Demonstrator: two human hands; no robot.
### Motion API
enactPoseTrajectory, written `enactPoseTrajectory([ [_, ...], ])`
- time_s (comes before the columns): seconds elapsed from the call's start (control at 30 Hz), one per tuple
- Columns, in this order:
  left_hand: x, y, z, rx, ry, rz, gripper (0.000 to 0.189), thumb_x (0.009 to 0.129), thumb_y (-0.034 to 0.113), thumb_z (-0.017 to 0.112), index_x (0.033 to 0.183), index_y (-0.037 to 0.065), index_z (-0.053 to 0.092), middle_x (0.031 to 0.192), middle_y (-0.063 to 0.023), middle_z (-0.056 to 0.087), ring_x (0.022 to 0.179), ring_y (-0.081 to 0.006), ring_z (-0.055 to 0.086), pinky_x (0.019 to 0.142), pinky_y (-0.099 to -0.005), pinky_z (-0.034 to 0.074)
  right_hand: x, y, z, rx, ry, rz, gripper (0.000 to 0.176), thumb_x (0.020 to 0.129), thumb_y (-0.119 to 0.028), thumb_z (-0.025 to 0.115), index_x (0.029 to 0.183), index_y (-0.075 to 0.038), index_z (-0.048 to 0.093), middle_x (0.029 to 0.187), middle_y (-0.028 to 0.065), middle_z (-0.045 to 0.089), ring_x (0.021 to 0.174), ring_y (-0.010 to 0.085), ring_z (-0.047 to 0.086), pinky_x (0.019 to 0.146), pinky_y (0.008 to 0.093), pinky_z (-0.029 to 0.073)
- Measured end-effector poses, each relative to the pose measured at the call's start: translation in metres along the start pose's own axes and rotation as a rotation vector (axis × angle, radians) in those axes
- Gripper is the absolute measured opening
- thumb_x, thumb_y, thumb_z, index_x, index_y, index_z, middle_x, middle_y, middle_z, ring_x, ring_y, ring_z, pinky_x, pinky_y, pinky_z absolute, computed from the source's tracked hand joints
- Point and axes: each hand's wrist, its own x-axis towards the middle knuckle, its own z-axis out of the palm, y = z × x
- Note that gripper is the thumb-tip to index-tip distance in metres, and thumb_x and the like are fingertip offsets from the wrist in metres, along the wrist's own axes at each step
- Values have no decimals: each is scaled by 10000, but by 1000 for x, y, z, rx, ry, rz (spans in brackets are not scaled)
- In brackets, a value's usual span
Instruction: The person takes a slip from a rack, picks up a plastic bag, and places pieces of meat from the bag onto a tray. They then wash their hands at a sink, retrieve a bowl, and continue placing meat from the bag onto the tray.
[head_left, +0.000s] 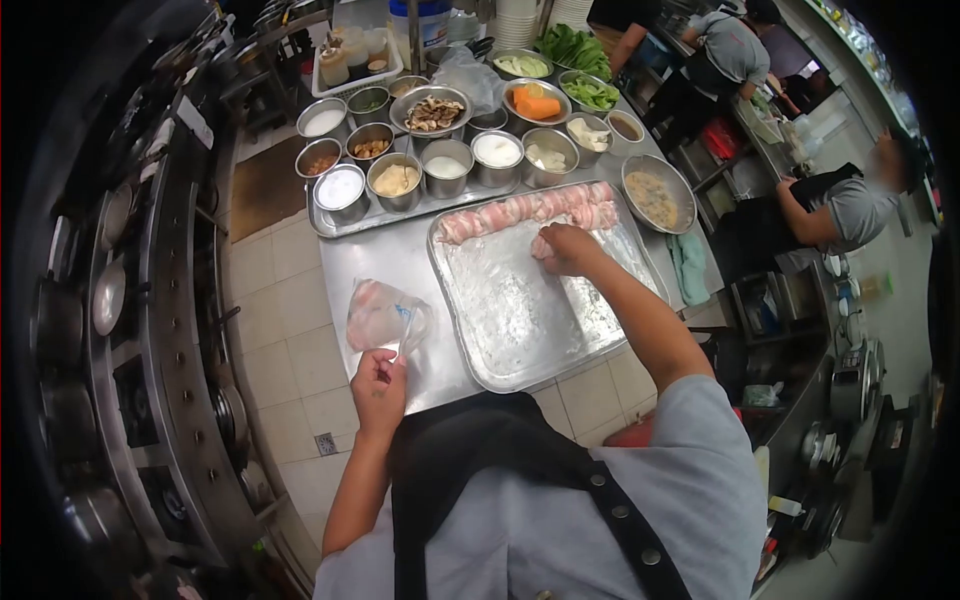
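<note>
My right hand [570, 248] reaches over the metal tray [510, 330], its fingers closed on a bacon-wrapped roll [541, 246]. Pink-and-white bacon rolls [490, 216] line the far edge of the tray, and a shorter second row begins at its far right. At the table's near left, my left hand [380, 390] pinches the near edge of a clear plastic bag [410, 318]. Pale pink meat slices [370, 312] show through the bag. Something small and white [393, 352] sticks out at my left fingertips; I cannot make out what it is.
Behind the tray stand several metal cups of seasonings, a bowl of sliced mushrooms [434, 113] and a bowl of carrots [536, 104]. A bowl of beige mixture [655, 195] and a green cloth [688, 268] lie right. Co-workers [850, 210] stand beyond; stoves [150, 400] run left.
</note>
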Motion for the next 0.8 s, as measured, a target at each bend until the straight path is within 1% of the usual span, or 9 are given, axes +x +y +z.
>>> enactPoseTrajectory([
  [0.13,-3,-2,-1,-76,-5,-23,129,858,88,666,914,16,575,660,41,474,572,-35,414,518,-193,342,-3,-32,0,151,38,168,478,709,-233,677,1106,11,574,1026,195,641,870,302,641,776,385,513],
  [0.2,-3,0,-1,-106,-5,-43,138,858,93,670,921,16,575,665,41,476,575,-34,416,519,-194,343,-6,-48,-6,788,-42,476,450,740,-195,620,1139,8,575,1004,144,648,831,231,642,740,340,519],
  [0.23,-3,2,-1,-81,-16,-50,154,854,100,678,928,14,573,665,43,473,578,-33,417,520,-194,345,-8,-52,4,789,-48,469,450,740,-195,620,1139,8,575,1004,144,648,831,231,642,740,340,519],
  [0.3,-3,3,3,-69,-29,-82,217,830,126,714,947,14,570,683,31,483,584,-43,428,527,-199,363,-14,-62,28,1807,-45,304,444,766,-145,557,1186,-2,559,1035,107,633,879,188,628,741,312,518],
  [0.43,0,13,13,80,9,-4,244,798,99,736,952,16,565,748,12,482,646,-61,454,567,-207,383,-25,-136,17,2048,-80,141,425,788,-104,505,1198,4,539,1079,110,618,936,221,617,759,340,516],
  [0.5,5,25,17,214,73,224,236,779,82,730,932,14,563,784,-28,498,692,-109,484,582,-233,406,-24,-165,18,2182,-227,45,442,786,-93,506,1213,21,512,1119,132,599,983,232,602,798,370,510],
  [0.63,10,21,18,135,74,198,156,779,39,658,891,12,554,802,-100,533,702,-218,542,616,-311,451,-4,-219,23,2226,-411,5,448,784,-124,549,1207,12,489,1105,122,595,988,221,603,871,357,482],
  [0.73,10,13,21,81,88,173,128,790,22,634,882,9,546,778,-109,530,702,-228,541,627,-331,447,16,-243,33,2242,-369,136,362,812,-15,484,1173,19,502,1102,110,592,979,201,604,882,342,484],
  [0.8,11,10,21,90,121,249,65,850,17,598,903,8,561,781,-73,555,641,-151,520,577,-269,423,26,-253,35,2179,-446,105,346,821,-1,484,1166,0,506,1066,84,599,969,174,602,874,313,482],
])
